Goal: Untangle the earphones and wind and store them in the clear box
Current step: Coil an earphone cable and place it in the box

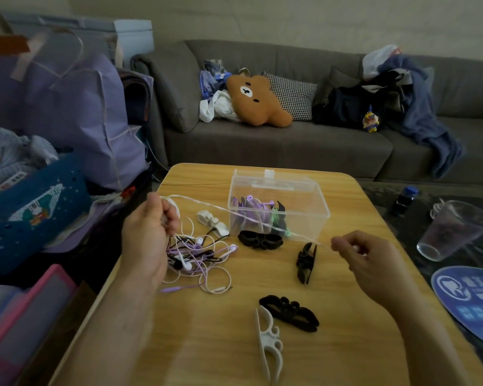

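White cable ran taut between the two hands in the head view, a single earphone cord [251,218] stretched across the front of the clear box [304,190]. The left hand [148,235] had its fingers curled round one end of that cord, raised just above the tangle of earphones [198,260], a knot of white, lilac and black leads lying on the wooden table [207,344]. The right hand [371,263] pinched the other end between thumb and fingertips, well apart from the left. The clear box stood toward the far side of the table with its lid up, and lilac earphones on winders already lay inside it. Around it lay cord winders: a white winder [212,222] near the tangle, a black winder [260,240] touching the box's front, another black winder [306,263] beside the right hand, and nearer the camera a black winder [290,313] touching a white winder [269,344]. Beyond the table stood a grey sofa [262,151] with a brown bear cushion [258,100], and a clear plastic cup [455,229] lay tilted at the right.
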`<state>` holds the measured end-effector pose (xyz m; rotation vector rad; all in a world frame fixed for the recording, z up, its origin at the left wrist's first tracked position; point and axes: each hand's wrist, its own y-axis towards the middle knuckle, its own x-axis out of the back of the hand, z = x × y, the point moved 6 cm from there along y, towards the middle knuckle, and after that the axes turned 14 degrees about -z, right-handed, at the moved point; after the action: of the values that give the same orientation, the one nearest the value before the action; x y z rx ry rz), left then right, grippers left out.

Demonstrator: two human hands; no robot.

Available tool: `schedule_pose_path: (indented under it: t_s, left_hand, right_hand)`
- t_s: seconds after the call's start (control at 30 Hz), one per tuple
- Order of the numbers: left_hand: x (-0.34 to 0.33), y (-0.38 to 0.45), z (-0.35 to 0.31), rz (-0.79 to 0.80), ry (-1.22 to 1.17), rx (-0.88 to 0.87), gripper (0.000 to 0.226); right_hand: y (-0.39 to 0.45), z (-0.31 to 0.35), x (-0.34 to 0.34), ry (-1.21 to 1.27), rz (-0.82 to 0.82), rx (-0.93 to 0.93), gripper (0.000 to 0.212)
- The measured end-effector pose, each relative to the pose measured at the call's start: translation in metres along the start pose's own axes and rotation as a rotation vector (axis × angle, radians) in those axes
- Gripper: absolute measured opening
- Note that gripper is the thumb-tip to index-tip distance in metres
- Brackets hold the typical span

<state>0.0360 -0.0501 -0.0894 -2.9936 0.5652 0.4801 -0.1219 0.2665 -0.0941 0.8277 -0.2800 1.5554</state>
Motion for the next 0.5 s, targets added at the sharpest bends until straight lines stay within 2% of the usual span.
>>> schedule_pose_path:
  t_s: [0.07, 0.2, 0.27, 0.37, 0.5]
  left_hand:
    - [-0.003, -0.003, 0.000, 0.054, 0.087, -0.047, 0.052]
    - [-0.020, -0.025, -0.003, 0.289, 0.242, -0.123, 0.043]
    - [-0.030, -0.041, -0.005, 0.412, 0.268, -0.123, 0.039]
    - [-0.042, -0.063, -0.001, 0.537, 0.269, -0.063, 0.035]
    - [-0.055, -0.086, 0.006, 0.725, 0.367, -0.097, 0.036]
  right_hand:
    - [0.003, -0.006, 0.003, -0.017, -0.043, -0.042, 0.007]
    - [0.004, -0.006, 0.009, -0.052, -0.207, -0.041, 0.037]
    - [-0.002, 0.010, 0.009, 0.039, -0.277, 0.038, 0.034]
    - [-0.025, 0.051, -0.010, 0.259, -0.112, 0.213, 0.029]
    - [-0.054, 0.094, -0.035, 0.403, 0.089, 0.410, 0.031]
